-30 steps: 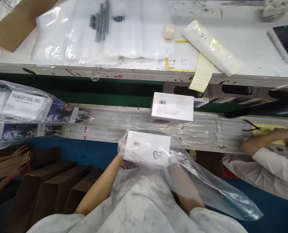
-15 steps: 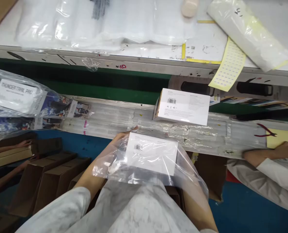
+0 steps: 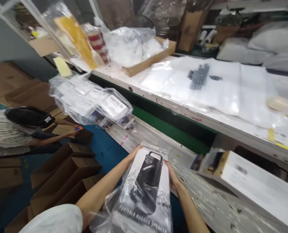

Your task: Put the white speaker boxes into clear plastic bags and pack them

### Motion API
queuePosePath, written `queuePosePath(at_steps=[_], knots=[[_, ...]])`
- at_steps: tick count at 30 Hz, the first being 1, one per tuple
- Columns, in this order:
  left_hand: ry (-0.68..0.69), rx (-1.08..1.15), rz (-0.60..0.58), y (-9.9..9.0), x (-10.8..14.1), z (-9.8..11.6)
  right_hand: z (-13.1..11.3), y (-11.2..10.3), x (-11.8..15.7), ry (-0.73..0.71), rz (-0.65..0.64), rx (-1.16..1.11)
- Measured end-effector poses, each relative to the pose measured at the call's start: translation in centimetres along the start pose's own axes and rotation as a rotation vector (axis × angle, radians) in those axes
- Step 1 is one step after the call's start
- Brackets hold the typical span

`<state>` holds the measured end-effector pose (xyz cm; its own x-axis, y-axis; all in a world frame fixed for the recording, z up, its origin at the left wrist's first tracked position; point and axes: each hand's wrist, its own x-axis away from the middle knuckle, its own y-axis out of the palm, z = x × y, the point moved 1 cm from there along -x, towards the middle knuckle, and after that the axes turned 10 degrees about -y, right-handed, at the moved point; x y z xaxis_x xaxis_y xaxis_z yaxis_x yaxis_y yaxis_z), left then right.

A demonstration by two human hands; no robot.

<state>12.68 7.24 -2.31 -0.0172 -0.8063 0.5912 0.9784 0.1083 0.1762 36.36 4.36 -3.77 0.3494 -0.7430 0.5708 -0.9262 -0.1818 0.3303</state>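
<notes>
A boxed speaker (image 3: 146, 187), white with a black speaker pictured on it, is held in front of me, with clear plastic around its lower part. My left hand (image 3: 134, 153) grips its upper left edge. On the upper right edge is my right hand (image 3: 171, 173), its fingers partly hidden behind the box. A second white box (image 3: 257, 187) lies on the ledge at the right. Bagged boxes (image 3: 92, 100) are piled on the ledge at the left.
Stacked white plastic bags (image 3: 194, 84) cover the upper shelf, beside a cardboard tray (image 3: 151, 58) of plastic. Brown cartons (image 3: 66, 174) stand on the blue floor at the left, where a person (image 3: 20, 132) bends over boxes.
The view has swung left. The box in my hands has turned from its plain barcode side to its printed speaker side, and my hands have moved to its upper edges.
</notes>
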Motion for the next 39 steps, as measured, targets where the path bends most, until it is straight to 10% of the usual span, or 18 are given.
queuePosePath(at_steps=[8,15,21,24,27,32,39], knots=[[0.49,0.029,0.44,-23.8,10.5,11.0,-3.0,22.3,-6.6,-0.801,-0.253,0.394],[0.729,-0.307,0.833,-30.2,6.9,14.6,-0.7,31.6,-12.8,-1.108,-0.142,0.794],[0.851,-0.631,0.904,-31.0,3.4,12.3,-6.1,29.9,-10.5,-1.22,-0.014,0.867],[0.821,-0.63,0.905,-30.8,4.1,11.8,-16.3,25.1,-9.2,-1.375,0.395,0.867],[0.734,-0.512,0.999,-28.9,5.9,12.8,-28.2,20.0,-10.8,-1.239,0.727,0.998],[0.901,-0.422,0.962,-22.0,8.5,16.8,-37.8,16.2,-15.9,-0.866,0.644,1.237],[0.922,-0.375,0.278,-9.4,7.1,24.0,-40.5,13.0,-10.9,-1.052,0.72,1.142]])
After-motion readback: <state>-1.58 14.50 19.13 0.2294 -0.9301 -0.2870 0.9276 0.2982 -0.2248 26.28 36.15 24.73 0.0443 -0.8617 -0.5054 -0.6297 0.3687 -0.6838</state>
